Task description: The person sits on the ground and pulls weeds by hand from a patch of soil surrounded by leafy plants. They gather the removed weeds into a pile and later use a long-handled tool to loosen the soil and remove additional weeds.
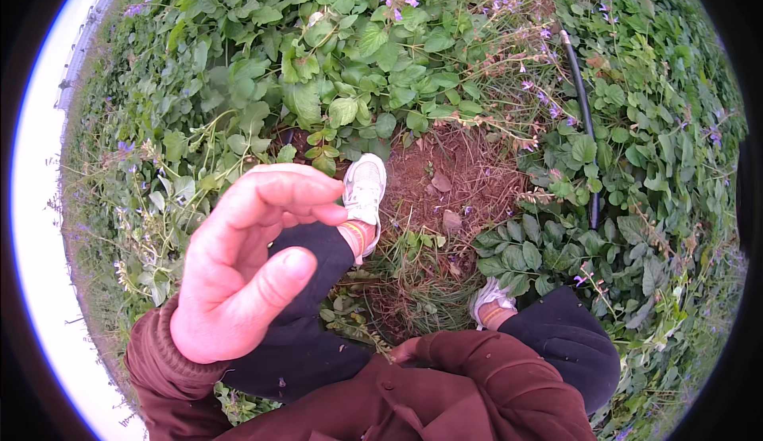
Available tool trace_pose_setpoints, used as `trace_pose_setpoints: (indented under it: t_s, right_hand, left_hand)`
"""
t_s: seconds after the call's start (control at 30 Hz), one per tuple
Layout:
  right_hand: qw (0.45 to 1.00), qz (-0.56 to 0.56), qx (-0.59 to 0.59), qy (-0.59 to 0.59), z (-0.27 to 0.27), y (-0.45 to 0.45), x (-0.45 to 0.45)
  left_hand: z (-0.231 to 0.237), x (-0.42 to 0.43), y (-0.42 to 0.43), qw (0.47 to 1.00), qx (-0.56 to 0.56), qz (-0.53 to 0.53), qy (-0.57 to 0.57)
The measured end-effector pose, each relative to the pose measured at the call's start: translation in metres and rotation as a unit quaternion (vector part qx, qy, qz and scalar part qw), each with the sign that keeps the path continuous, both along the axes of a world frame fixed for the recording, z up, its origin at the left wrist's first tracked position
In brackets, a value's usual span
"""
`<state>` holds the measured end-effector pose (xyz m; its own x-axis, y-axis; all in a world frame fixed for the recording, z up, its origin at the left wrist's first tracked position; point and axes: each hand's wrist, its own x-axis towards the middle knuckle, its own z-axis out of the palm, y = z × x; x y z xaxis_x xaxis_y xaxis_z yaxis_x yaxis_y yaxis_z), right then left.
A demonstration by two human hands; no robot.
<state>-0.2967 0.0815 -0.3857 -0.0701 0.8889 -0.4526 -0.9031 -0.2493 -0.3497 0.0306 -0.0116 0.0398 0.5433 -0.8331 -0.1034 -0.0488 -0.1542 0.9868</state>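
Note:
My left hand is raised close to the camera, palm turned inward. Its fingers curl over with a gap to the thumb, and nothing shows between them. Of my right hand, only a small part shows beyond the brown sleeve, low in front of my body; its fingers are hidden. A thin leafy stem lies just beside it, and I cannot tell whether the hand touches it. Beyond my left hand grow broad-leaved green plants with small purple flowers.
My white shoe stands at the edge of bare reddish soil with dry grass. The other shoe is partly under leaves. A black hose runs through the plants on the right. Dry stones or leaves lie on the soil.

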Motion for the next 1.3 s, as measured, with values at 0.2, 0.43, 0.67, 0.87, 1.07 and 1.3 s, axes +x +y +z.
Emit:
trace_pose_setpoints:
  t_s: [0.2,0.43,0.67,0.87,1.07,1.3]
  right_hand:
    - [0.985,-0.12,0.109,-0.059,-0.062,0.036,-0.051]
    - [0.99,-0.088,0.071,0.087,-0.06,0.017,-0.025]
    - [0.992,-0.049,0.105,0.04,-0.029,-0.041,0.035]
    - [0.994,-0.02,0.099,-0.043,0.013,-0.078,0.071]
    - [0.954,-0.075,0.011,-0.291,0.068,-0.145,0.117]
    - [0.92,0.051,-0.073,-0.382,0.067,-0.188,0.168]
  left_hand:
    - [0.0,0.029,-0.02,0.99,0.072,0.116,-0.032]
    - [-0.003,0.056,-0.068,0.985,0.116,0.122,-0.046]
    - [-0.023,0.1,-0.127,0.978,0.18,0.067,-0.078]
    - [-0.045,0.137,-0.165,0.981,0.155,0.004,-0.115]
    - [-0.051,0.162,-0.204,0.976,0.082,-0.078,-0.186]
    - [-0.032,0.139,-0.196,0.946,-0.042,-0.042,-0.319]
